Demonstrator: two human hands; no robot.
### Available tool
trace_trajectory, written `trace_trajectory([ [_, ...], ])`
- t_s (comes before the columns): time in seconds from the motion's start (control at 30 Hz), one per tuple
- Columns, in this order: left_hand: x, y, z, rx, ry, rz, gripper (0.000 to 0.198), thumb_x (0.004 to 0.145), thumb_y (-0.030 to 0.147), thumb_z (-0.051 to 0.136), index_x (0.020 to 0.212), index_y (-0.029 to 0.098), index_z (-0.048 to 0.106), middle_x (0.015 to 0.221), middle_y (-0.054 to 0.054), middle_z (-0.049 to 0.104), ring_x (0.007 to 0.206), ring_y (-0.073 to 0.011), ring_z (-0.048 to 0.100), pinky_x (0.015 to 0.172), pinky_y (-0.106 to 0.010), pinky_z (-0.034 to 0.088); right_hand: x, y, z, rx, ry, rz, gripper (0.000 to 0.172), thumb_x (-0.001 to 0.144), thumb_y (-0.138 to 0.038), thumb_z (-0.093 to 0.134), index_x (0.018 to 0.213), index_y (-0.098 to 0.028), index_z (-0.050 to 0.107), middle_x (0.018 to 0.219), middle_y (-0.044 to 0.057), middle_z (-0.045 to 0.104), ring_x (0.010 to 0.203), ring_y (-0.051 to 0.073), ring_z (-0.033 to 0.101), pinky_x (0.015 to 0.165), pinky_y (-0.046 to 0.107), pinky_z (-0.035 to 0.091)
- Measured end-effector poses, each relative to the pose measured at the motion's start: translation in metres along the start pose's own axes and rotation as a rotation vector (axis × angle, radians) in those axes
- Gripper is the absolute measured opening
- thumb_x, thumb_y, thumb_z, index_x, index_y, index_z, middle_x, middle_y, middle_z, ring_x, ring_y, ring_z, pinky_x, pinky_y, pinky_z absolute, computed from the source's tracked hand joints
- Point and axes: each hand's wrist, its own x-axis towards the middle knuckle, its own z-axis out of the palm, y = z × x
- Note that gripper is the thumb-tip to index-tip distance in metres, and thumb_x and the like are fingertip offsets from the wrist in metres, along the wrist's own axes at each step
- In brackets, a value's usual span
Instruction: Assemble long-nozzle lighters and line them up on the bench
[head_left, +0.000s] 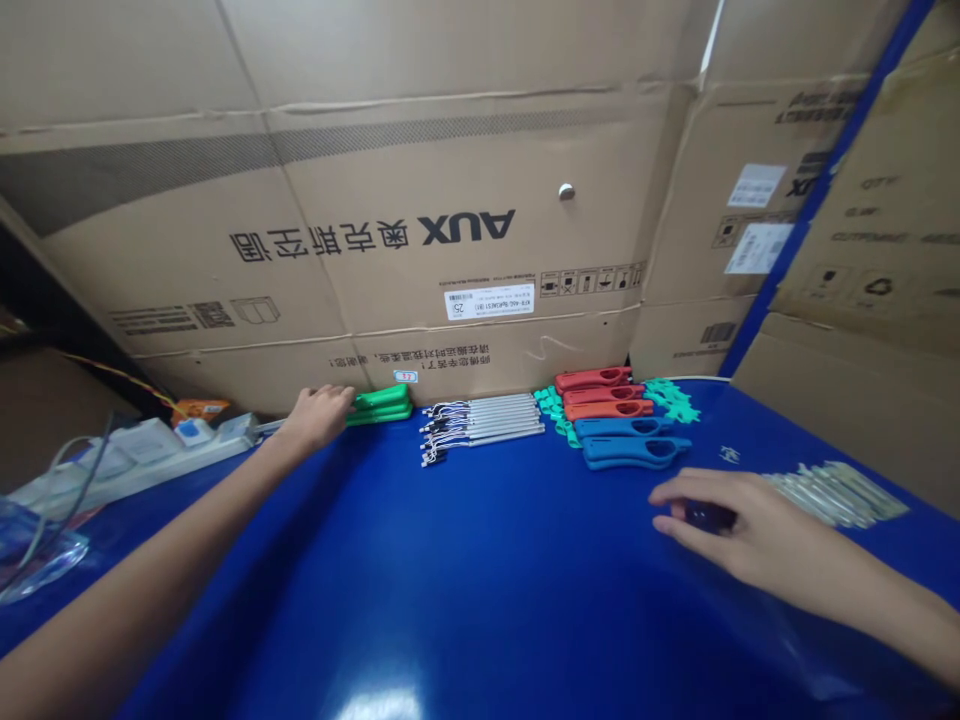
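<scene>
Left hand [319, 418] at the far edge of the blue tabletop [480, 600], fingers together against a stack of green plastic shells [380, 405]: light, stiff, probably slick, best pinched along the long edges. Right hand [739, 525] off right, fingers curled around a small dark object [703, 516].

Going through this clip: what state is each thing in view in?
Left hand, fingers touching the green casings
green casings, stacked
Right hand, cupped around a dark object
red casings, lying side by side
blue casings, lying side by side
metal rods, lined up, wires attached
AUX carton, upright
</scene>
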Motion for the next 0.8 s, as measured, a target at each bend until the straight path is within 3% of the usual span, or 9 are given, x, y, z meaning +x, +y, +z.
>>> trace_trajectory([
  [0.13, -0.007, 0.008, -0.018, -0.023, 0.052, 0.036, 0.016, 0.082, 0.013, 0.040, 0.088, 0.016, 0.054, 0.085, -0.017, 0.068, 0.092, -0.0331, 0.062, 0.091, -0.050, 0.038, 0.001, -0.008, -0.004, 0.020, 0.016, 0.000, 0.021, 0.081, -0.042, 0.059, 0.083, -0.028, 0.074, 0.081, 0.004, 0.074, 0.068, 0.020, 0.066, 0.062, 0.030, 0.054],
  [0.2, -0.016, 0.021, -0.032, -0.059, 0.078, 0.072, 0.017, 0.084, 0.013, 0.037, 0.092, 0.016, 0.052, 0.087, -0.016, 0.066, 0.093, -0.0319, 0.061, 0.095, -0.049, 0.036, 0.001, -0.015, -0.010, 0.045, 0.023, -0.002, 0.021, 0.081, -0.043, 0.060, 0.082, -0.028, 0.074, 0.080, 0.004, 0.073, 0.064, 0.020, 0.065, 0.056, 0.030, 0.053],
  [0.33, -0.052, 0.073, -0.053, -0.232, 0.047, 0.181, 0.022, 0.098, 0.027, 0.026, 0.102, 0.019, 0.047, 0.092, -0.009, 0.063, 0.083, -0.0229, 0.062, 0.075, -0.033, 0.047, 0.010, -0.035, -0.029, 0.227, 0.018, -0.109, 0.021, 0.085, -0.042, 0.060, 0.096, -0.030, 0.073, 0.096, 0.004, 0.072, 0.077, 0.020, 0.067, 0.059, 0.027, 0.054],
  [0.43, -0.081, 0.123, -0.053, -0.569, -0.109, 0.319, 0.029, 0.099, 0.044, 0.032, 0.107, 0.020, 0.047, 0.096, -0.008, 0.062, 0.084, -0.0236, 0.061, 0.072, -0.033, 0.046, 0.033, -0.057, -0.035, 0.436, 0.050, -0.186, 0.020, 0.088, -0.041, 0.060, 0.097, -0.028, 0.072, 0.085, 0.002, 0.072, 0.076, 0.017, 0.067, 0.065, 0.026, 0.054],
  [0.5, -0.095, 0.149, -0.047, -0.622, -0.191, 0.421, 0.028, 0.100, 0.041, 0.032, 0.104, 0.020, 0.050, 0.094, -0.007, 0.061, 0.081, -0.0224, 0.061, 0.071, -0.032, 0.046, 0.054, -0.073, -0.026, 0.559, 0.100, -0.201, 0.021, 0.088, -0.042, 0.060, 0.089, -0.024, 0.071, 0.076, 0.001, 0.069, 0.069, 0.015, 0.065, 0.063, 0.025, 0.052],
  [0.57, -0.103, 0.164, -0.040, -0.635, -0.225, 0.471, 0.029, 0.101, 0.037, 0.032, 0.113, 0.021, 0.053, 0.099, -0.007, 0.061, 0.079, -0.0217, 0.062, 0.070, -0.032, 0.046, 0.076, -0.083, -0.008, 0.638, 0.166, -0.210, 0.024, 0.085, -0.043, 0.063, 0.083, -0.020, 0.069, 0.073, 0.001, 0.067, 0.065, 0.014, 0.062, 0.060, 0.025, 0.051],
  [0.67, -0.108, 0.167, -0.032, -0.694, -0.231, 0.485, 0.035, 0.099, 0.036, 0.038, 0.132, 0.026, 0.046, 0.115, -0.008, 0.061, 0.095, -0.0251, 0.062, 0.079, -0.034, 0.046, 0.096, -0.086, 0.024, 0.736, 0.181, -0.226, 0.026, 0.082, -0.043, 0.066, 0.085, -0.018, 0.068, 0.068, 0.000, 0.064, 0.061, 0.013, 0.061, 0.057, 0.026, 0.051],
  [0.73, -0.108, 0.163, -0.030, -0.763, -0.236, 0.453, 0.036, 0.098, 0.037, 0.042, 0.132, 0.026, 0.046, 0.118, -0.007, 0.063, 0.100, -0.0262, 0.061, 0.082, -0.035, 0.045, 0.098, -0.081, 0.040, 0.783, 0.207, -0.235, 0.023, 0.080, -0.040, 0.068, 0.088, -0.018, 0.069, 0.066, -0.001, 0.064, 0.057, 0.013, 0.061, 0.054, 0.026, 0.052],
  [0.8, -0.108, 0.160, -0.028, -0.798, -0.235, 0.429, 0.030, 0.097, 0.038, 0.044, 0.123, 0.025, 0.051, 0.107, -0.005, 0.066, 0.091, -0.0241, 0.063, 0.076, -0.033, 0.045, 0.093, -0.075, 0.050, 0.800, 0.220, -0.241, 0.021, 0.080, -0.038, 0.068, 0.090, -0.019, 0.069, 0.064, -0.001, 0.063, 0.052, 0.012, 0.059, 0.050, 0.025, 0.051],
])
